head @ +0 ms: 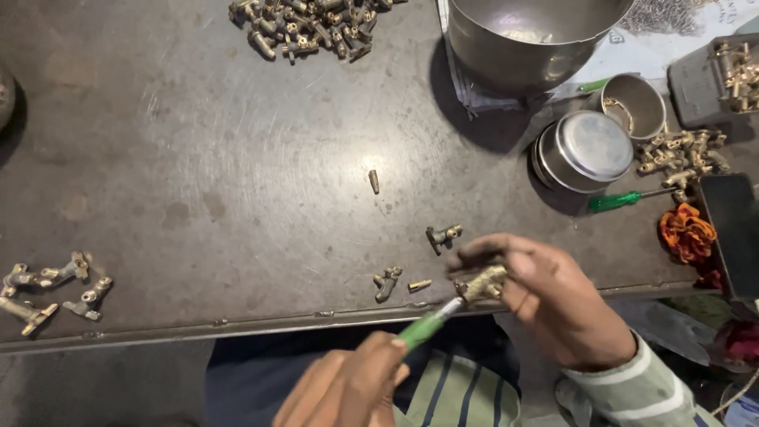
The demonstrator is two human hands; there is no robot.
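Here, far to your left, a few small brass valve pieces (51,291) lie near the edge of the dark scratched metal table (221,182). Up at the top sits a big pile of brass fittings (308,25).

Nearer the middle, your left hand (348,391) is curled tight around the green-handled screwdriver (431,323). Its tip touches the small brass valve (482,283) that your right hand (553,304) pinches between thumb and fingers, just past the table's front edge. That little valve looks hard and stiff and probably a bit heavy for its size. It may be slippery, so it is best held by its thick body, not the thin ends. Two more loose brass bits (387,282) lie just beside it on the table.

To the right stand a large shiny steel bowl (530,39), a small steel tin with a lid (587,150) and an open steel cup (639,103). A second green screwdriver (624,199) lies below them. White paper with tiny print (656,51) lies under the bowl, too small to read. A flat black rectangle (735,229) rests at the far right.
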